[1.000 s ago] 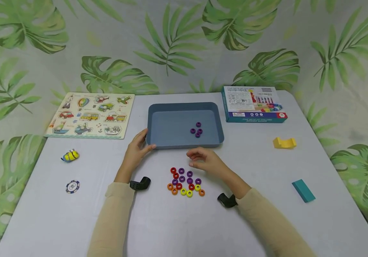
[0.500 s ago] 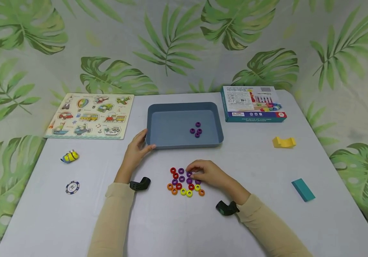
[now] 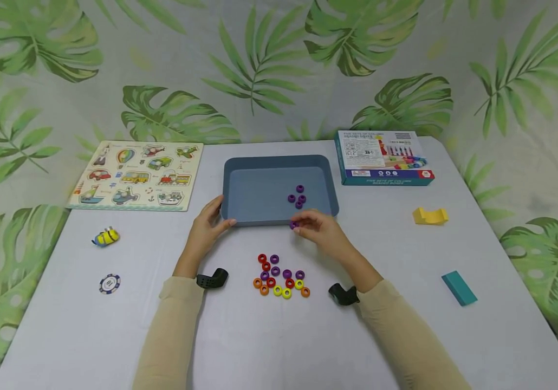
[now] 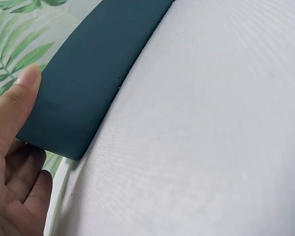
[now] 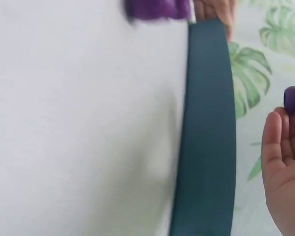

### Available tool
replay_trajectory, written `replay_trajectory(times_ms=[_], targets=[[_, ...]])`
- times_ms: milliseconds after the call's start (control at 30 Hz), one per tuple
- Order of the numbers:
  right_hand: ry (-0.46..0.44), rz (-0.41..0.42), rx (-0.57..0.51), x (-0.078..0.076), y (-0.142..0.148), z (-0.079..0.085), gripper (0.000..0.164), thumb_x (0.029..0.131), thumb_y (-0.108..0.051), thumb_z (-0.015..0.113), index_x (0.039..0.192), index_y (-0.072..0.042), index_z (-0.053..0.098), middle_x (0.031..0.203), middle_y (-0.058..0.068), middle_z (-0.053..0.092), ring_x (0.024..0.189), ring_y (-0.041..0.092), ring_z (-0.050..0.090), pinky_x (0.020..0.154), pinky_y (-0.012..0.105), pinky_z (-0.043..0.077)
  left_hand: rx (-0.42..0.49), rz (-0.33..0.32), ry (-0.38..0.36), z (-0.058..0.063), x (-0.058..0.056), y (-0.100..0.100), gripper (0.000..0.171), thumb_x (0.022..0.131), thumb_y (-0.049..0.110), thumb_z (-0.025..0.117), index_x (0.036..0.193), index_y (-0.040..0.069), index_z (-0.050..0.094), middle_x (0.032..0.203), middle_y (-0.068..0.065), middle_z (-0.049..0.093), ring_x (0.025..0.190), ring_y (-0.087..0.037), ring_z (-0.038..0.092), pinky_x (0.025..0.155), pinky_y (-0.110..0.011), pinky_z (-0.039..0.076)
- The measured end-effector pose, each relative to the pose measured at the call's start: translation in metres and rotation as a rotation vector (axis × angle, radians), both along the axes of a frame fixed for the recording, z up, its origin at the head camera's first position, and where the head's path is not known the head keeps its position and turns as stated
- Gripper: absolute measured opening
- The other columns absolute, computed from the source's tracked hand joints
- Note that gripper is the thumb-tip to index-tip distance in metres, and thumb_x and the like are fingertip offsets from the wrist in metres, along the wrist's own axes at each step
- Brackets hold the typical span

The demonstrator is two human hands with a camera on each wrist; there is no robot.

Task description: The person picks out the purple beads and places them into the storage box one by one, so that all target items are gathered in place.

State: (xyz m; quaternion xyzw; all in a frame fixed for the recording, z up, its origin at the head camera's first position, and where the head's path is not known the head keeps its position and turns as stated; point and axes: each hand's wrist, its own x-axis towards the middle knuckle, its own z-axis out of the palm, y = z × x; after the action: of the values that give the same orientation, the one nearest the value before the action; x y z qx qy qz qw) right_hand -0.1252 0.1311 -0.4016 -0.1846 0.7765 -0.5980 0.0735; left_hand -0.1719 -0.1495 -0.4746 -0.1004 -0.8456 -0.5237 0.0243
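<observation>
My right hand (image 3: 325,233) pinches a purple bead (image 3: 294,224) between thumb and fingertips, at the front rim of the blue-grey tray (image 3: 254,222). In the right wrist view the same bead (image 5: 291,101) shows at the fingertips, beside the tray's outer wall (image 5: 206,132). Inside the tray, toward its right, several purple beads (image 3: 300,199) lie grouped. My left hand (image 3: 206,227) grips the tray's front left corner. Its thumb (image 4: 27,81) lies against the wall in the left wrist view, the fingers curled round the corner. Loose red, purple, orange and yellow beads (image 3: 286,274) lie on the table before the tray.
A picture puzzle board (image 3: 137,176) lies back left, a toy box (image 3: 383,158) back right. At the left are a striped bee-like toy (image 3: 106,236) and a poker chip (image 3: 110,284). A yellow block (image 3: 431,216) and a teal block (image 3: 459,288) lie at the right.
My right hand went down to the loose beads, picked up a purple one and brought it back to the tray's front rim. My left hand has stayed at the corner.
</observation>
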Motion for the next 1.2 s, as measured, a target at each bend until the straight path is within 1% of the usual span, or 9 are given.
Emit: replay_trajectory(times_ms=[100,233,333,433,567,767,1000,1100,1200], targets=[[0.001,-0.030,-0.043,-0.020,0.003,0.005,0.022,0.078,-0.001,0.054,0.099,0.008,0.053,0.096,0.018,0.053,0.085,0.028,0.051,0.072,0.023,0.047,-0.002,-0.001,-0.002,-0.001,-0.001,0.000,0.074,0.068,0.037,0.061,0.129,0.012,0.029,0.131,-0.001,0.027,0.116,-0.014,0.028,0.094,-0.022,0.028],[-0.040,-0.073,-0.039,-0.047,0.006,-0.001,0.024,0.079,-0.001,0.053,0.101,0.008,0.052,0.101,0.021,0.051,0.088,0.026,0.051,0.074,0.025,0.046,0.002,-0.008,0.005,-0.002,-0.002,-0.001,0.073,0.068,0.037,0.061,0.129,0.014,0.029,0.131,-0.001,0.027,0.116,-0.014,0.028,0.094,-0.023,0.028],[-0.064,-0.099,0.047,-0.064,0.009,-0.013,0.024,0.079,-0.006,0.055,0.101,0.003,0.055,0.103,0.015,0.052,0.091,0.020,0.050,0.078,0.027,0.043,0.003,-0.011,0.010,-0.002,-0.002,0.000,0.073,0.068,0.037,0.062,0.129,0.014,0.029,0.131,-0.001,0.027,0.116,-0.015,0.029,0.094,-0.024,0.028],[-0.061,-0.096,0.160,-0.078,0.011,-0.026,0.024,0.078,-0.010,0.057,0.101,-0.003,0.058,0.103,0.007,0.053,0.091,0.016,0.050,0.080,0.028,0.042,-0.001,-0.010,0.007,-0.003,-0.002,0.000,0.073,0.068,0.038,0.061,0.129,0.015,0.029,0.131,-0.001,0.027,0.116,-0.015,0.029,0.094,-0.024,0.028],[-0.055,-0.077,0.273,-0.090,0.010,-0.037,0.022,0.077,-0.013,0.058,0.099,-0.009,0.060,0.096,0.003,0.055,0.085,0.014,0.050,0.076,0.028,0.043,0.004,0.000,0.011,-0.002,-0.002,-0.001,0.073,0.068,0.038,0.062,0.129,0.015,0.030,0.131,0.000,0.028,0.116,-0.014,0.029,0.094,-0.023,0.028],[-0.072,-0.056,0.356,-0.098,0.006,-0.042,0.018,0.076,-0.010,0.060,0.094,-0.010,0.062,0.086,0.003,0.056,0.076,0.015,0.048,0.065,0.026,0.043,0.016,-0.001,0.023,-0.001,-0.001,-0.001,0.072,0.068,0.036,0.062,0.129,0.013,0.030,0.131,-0.002,0.028,0.116,-0.014,0.029,0.094,-0.022,0.028],[-0.096,-0.078,0.392,-0.098,0.004,-0.043,0.017,0.076,-0.011,0.060,0.093,-0.011,0.060,0.081,0.004,0.053,0.075,0.015,0.047,0.063,0.025,0.042,0.018,-0.004,0.020,-0.001,0.000,-0.001,0.072,0.069,0.036,0.062,0.129,0.014,0.030,0.131,-0.002,0.028,0.116,-0.014,0.028,0.094,-0.021,0.027],[-0.095,-0.084,0.374,-0.094,0.005,-0.039,0.020,0.076,-0.013,0.059,0.096,-0.011,0.059,0.084,0.003,0.054,0.077,0.014,0.048,0.065,0.025,0.043,0.020,-0.007,0.023,-0.001,-0.001,-0.001,0.072,0.069,0.035,0.062,0.129,0.013,0.030,0.130,-0.003,0.028,0.116,-0.015,0.029,0.094,-0.022,0.028],[-0.065,-0.076,0.301,-0.085,0.004,-0.030,0.023,0.077,-0.013,0.059,0.099,-0.008,0.057,0.090,0.006,0.055,0.079,0.014,0.049,0.068,0.026,0.044,0.022,-0.006,0.022,-0.001,-0.001,0.000,0.072,0.069,0.034,0.062,0.129,0.012,0.030,0.130,-0.004,0.029,0.116,-0.016,0.029,0.094,-0.023,0.028]])
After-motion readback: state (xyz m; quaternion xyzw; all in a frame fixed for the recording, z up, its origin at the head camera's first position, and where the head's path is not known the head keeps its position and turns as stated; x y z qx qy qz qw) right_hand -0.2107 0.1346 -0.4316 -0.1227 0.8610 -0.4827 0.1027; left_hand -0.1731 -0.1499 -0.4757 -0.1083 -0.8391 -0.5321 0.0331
